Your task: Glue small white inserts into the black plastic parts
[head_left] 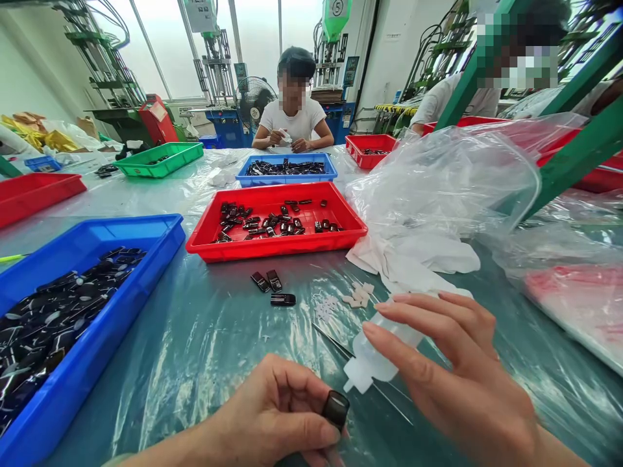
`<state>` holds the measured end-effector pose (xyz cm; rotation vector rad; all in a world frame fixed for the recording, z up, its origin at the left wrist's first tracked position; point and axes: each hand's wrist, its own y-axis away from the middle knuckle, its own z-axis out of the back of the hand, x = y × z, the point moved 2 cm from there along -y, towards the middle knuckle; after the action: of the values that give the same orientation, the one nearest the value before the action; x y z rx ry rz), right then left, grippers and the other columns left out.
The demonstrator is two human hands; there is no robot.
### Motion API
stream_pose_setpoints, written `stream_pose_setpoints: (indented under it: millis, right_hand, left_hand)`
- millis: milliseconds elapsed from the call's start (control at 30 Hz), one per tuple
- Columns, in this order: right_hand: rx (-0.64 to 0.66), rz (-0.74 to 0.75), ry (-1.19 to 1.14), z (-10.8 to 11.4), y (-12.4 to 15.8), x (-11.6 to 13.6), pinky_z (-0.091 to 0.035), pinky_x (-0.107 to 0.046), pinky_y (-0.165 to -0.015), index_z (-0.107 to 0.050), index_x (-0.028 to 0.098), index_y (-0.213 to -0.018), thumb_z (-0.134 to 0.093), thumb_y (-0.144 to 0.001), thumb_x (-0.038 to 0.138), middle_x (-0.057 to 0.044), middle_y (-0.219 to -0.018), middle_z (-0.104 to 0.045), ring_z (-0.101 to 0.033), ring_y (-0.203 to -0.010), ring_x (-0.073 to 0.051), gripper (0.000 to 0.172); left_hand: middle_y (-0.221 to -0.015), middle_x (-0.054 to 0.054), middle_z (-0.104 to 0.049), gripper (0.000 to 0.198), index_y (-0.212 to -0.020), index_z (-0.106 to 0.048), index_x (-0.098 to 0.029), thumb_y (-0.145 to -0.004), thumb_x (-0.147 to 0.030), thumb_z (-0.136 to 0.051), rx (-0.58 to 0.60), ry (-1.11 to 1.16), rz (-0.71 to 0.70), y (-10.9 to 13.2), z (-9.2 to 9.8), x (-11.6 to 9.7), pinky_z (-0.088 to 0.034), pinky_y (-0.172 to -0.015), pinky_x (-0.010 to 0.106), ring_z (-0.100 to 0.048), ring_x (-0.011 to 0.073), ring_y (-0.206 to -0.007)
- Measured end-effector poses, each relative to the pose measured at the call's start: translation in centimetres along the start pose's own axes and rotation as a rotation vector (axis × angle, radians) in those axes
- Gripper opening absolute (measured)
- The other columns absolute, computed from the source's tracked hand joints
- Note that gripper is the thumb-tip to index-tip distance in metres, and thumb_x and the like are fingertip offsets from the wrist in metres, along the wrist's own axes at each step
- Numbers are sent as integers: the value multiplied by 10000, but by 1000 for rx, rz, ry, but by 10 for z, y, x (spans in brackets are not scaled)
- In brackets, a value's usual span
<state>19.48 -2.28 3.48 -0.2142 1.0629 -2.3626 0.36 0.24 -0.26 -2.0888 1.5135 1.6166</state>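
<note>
My left hand (287, 412) is closed around a small glossy dark plastic casing (336, 409), pinched between thumb and fingers near the lower edge. My right hand (452, 363) has its fingers stretched out over a translucent white squeeze bottle (384, 350). The bottle lies tilted, its nozzle pointing down and left toward the casing; whether the fingers press on it I cannot tell. A thin metal tool (333, 338), perhaps tweezers, passes beneath the bottle. Beyond it are small pale pads (359, 295) and tiny white bits (325, 306). Loose dark casings (283, 299) lie left of these.
A red tray (277, 247) with dark casings stands ahead; a large blue tray (146, 285) full of dark parts is left. Clear plastic bags (438, 181) and white cloth (428, 256) lie right, near a green frame (579, 159). A co-worker (292, 120) sits opposite.
</note>
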Motion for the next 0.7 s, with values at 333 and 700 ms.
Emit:
stream_pose_setpoints:
  millis: [333,700]
  right_hand:
    - [11,64,-2,5,5,11,-244,-459,-1024,-637,254,-1021,-480,-868,99,-30,-937,-681,-542,-1045,-185,269]
    - [47,107,33,11,7,18,-243,-493,-1010,-624,270,-1072,-440,-872,141,-48,-874,-694,-588,-929,-214,301]
  left_hand:
    - [-630,36,-650,202,-773,-716,-97,-658,-260,-740,63,22,13,0,0,3,-498,-563,161,-628,91,-568]
    - [-622,27,-626,240,-779,-724,-98,-664,-308,-739,80,-8,45,1,-1,2,-490,-588,176,-607,93,-578]
